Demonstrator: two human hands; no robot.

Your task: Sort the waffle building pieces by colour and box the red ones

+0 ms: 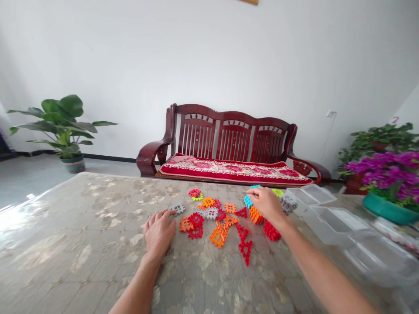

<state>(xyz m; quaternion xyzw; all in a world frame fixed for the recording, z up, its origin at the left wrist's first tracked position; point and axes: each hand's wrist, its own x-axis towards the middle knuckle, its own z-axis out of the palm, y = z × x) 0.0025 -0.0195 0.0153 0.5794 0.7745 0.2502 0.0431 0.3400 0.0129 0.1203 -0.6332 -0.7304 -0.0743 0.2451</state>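
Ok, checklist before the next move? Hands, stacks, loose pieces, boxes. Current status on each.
1. Left hand clear of the gray piece: cannot tell, fingertips are right at its edge.
2. Right hand at the blue pieces: ok.
3. Right hand's grip on a blue piece: cannot tell, fingertips partly hidden.
4. Orange stack one color: ok, as far as visible.
5. Loose pieces sorted by color: not ok, red, orange and gray lie mixed mid-table.
6. Boxes apart from the loose pieces: ok, off at the right of the table.
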